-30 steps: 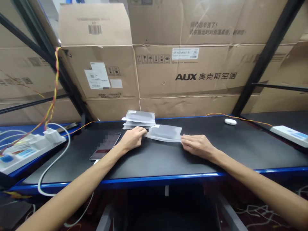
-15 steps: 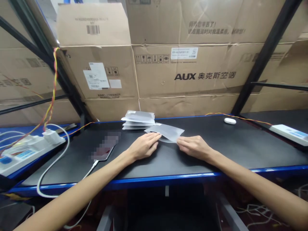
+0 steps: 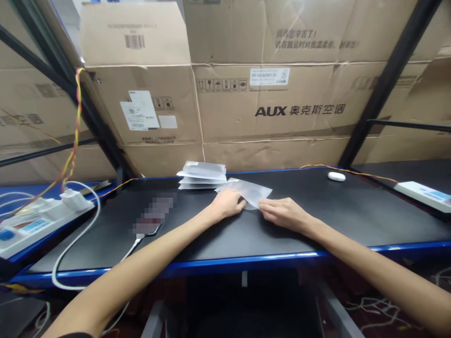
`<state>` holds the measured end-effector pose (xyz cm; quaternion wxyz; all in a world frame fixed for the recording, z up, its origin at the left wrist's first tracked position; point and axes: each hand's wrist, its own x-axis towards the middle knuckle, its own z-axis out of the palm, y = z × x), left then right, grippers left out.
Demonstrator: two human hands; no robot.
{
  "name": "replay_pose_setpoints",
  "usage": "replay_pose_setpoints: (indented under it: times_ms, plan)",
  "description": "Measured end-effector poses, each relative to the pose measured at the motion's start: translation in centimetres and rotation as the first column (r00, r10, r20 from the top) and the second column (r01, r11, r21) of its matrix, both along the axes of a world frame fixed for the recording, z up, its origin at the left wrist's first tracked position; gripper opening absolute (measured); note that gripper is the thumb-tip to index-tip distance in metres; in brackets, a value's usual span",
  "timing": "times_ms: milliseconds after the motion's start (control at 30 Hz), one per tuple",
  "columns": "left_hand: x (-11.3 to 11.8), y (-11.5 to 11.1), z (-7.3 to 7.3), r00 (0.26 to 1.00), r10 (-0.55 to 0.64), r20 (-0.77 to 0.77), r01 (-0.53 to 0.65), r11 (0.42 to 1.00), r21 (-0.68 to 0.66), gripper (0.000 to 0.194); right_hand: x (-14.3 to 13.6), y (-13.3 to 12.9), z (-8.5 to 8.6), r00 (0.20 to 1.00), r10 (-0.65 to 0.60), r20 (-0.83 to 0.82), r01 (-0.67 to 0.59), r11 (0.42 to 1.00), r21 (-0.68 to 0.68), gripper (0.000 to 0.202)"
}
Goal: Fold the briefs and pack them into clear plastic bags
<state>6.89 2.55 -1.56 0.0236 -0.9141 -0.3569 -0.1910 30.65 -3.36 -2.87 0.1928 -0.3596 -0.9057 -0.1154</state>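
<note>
A translucent white plastic sleeve [image 3: 255, 190] lies tilted above the black tabletop between my hands. My right hand [image 3: 282, 212] is closed on its lower right corner, thumb and fingers pinched together. At the sleeve's left part is my left hand [image 3: 229, 204], its fingers reaching in under or inside the film, where their tips are hidden. Behind and to the left, a stack of similar sleeves [image 3: 202, 172] rests near the table's back edge.
A phone [image 3: 155, 218] with a white cable lies left on the black table [image 3: 211, 246]. Power strips stand at the far left [image 3: 38, 220] and far right [image 3: 424, 195]. A small white case [image 3: 336, 176] sits at the back right. Cardboard [image 3: 282, 94] and black posts rise behind.
My left hand has moved right and slightly up, from the sleeve's left edge to under or into it. My right hand has stayed at its corner.
</note>
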Motion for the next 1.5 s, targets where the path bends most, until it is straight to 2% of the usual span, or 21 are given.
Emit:
replay_pose_setpoints:
  times_ms: [133, 267, 433, 567, 633, 700, 767, 833, 900, 1033, 1200, 1333, 1400, 1500]
  plan:
    - [-0.9, 0.0, 0.0, 0.996, -0.038, -0.083, 0.036, 0.999, -0.025, 0.025, 0.4, 0.4, 0.0, 0.999, -0.025, 0.029, 0.023, 0.998, 0.062, 0.027]
    - [-3.1, -0.7, 0.6, 0.978, -0.202, -0.048, 0.198, 0.977, -0.082, 0.030, 0.9, 0.8, 0.2, 0.993, -0.092, 0.072, 0.083, 0.989, 0.120, 0.027]
    - [-5.9, -2.3, 1.4, 0.915, -0.385, 0.126, 0.404, 0.875, -0.266, 0.032, 1.2, 1.1, 0.8, 0.978, -0.177, 0.114, 0.169, 0.983, 0.074, 0.027]
    - [-6.3, -3.4, 1.5, 0.866, -0.428, 0.257, 0.499, 0.771, -0.397, 0.028, 1.2, 1.1, 1.3, 0.954, -0.267, 0.133, 0.267, 0.963, 0.018, 0.027]
    - [-6.1, -3.8, 1.5, 0.854, -0.439, 0.278, 0.519, 0.749, -0.412, 0.029, 1.3, 1.1, 1.3, 0.955, -0.279, 0.100, 0.281, 0.960, -0.005, 0.026]
    - [-5.8, -4.0, 1.5, 0.852, -0.445, 0.277, 0.524, 0.747, -0.409, 0.031, 1.3, 1.1, 1.1, 0.970, -0.239, 0.034, 0.240, 0.971, -0.017, 0.025]
    - [-5.6, -4.0, 1.5, 0.851, -0.450, 0.269, 0.524, 0.751, -0.402, 0.032, 1.2, 1.2, 0.8, 0.987, -0.161, -0.022, 0.159, 0.986, -0.054, 0.035]
    - [-5.6, -4.0, 1.5, 0.850, -0.457, 0.263, 0.526, 0.755, -0.391, 0.032, 1.0, 1.2, 0.5, 0.995, -0.093, -0.038, 0.086, 0.986, -0.144, 0.045]
    - [-5.6, -3.9, 1.5, 0.846, -0.464, 0.261, 0.532, 0.756, -0.381, 0.032, 0.8, 1.2, 0.5, 0.998, -0.065, -0.018, 0.059, 0.968, -0.243, 0.046]
    - [-5.6, -4.1, 1.5, 0.845, -0.463, 0.268, 0.534, 0.759, -0.372, 0.032, 0.6, 1.5, 0.7, 0.992, -0.123, 0.038, 0.129, 0.953, -0.276, 0.044]
    - [-5.7, -4.1, 1.2, 0.838, -0.482, 0.255, 0.545, 0.761, -0.353, 0.036, 1.0, 2.6, 1.0, 0.960, -0.266, 0.083, 0.279, 0.919, -0.279, 0.045]
    - [-5.7, -4.2, 1.3, 0.840, -0.485, 0.244, 0.542, 0.775, -0.325, 0.037, 1.3, 4.4, 1.0, 0.953, -0.276, 0.125, 0.302, 0.897, -0.322, 0.054]
    - [-5.7, -4.4, 1.4, 0.849, -0.476, 0.227, 0.527, 0.790, -0.314, 0.043, 1.4, 5.4, 1.0, 0.955, -0.269, 0.125, 0.296, 0.888, -0.351, 0.059]
    - [-5.9, -4.6, 1.6, 0.877, -0.447, 0.176, 0.480, 0.825, -0.298, 0.064, 1.6, 6.8, 0.7, 0.958, -0.264, 0.114, 0.287, 0.875, -0.390, 0.063]
